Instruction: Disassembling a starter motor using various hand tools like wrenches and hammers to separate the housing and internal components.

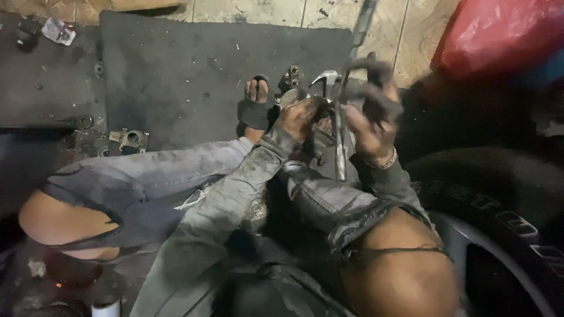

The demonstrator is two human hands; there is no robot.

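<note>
My left hand (299, 117), black with grease, is closed on a small grey metal part (289, 94) held low between my knees. Just to its right, my right hand (374, 114) wraps around a long thin metal bar (339, 147) that runs from the floor tiles down past my wrist. A curved steel head like a claw hammer (326, 77) shows between the two hands. The hands nearly touch, and the part's shape is mostly hidden by my fingers. My sandalled foot (257, 105) rests on the mat just left of them.
A dark rubber mat (194, 64) covers the floor ahead. A small metal bracket (133, 140) and loose washers lie at its left edge. A tyre on a rim (499, 205) sits close on the right, with a red plastic bag (499, 32) beyond it.
</note>
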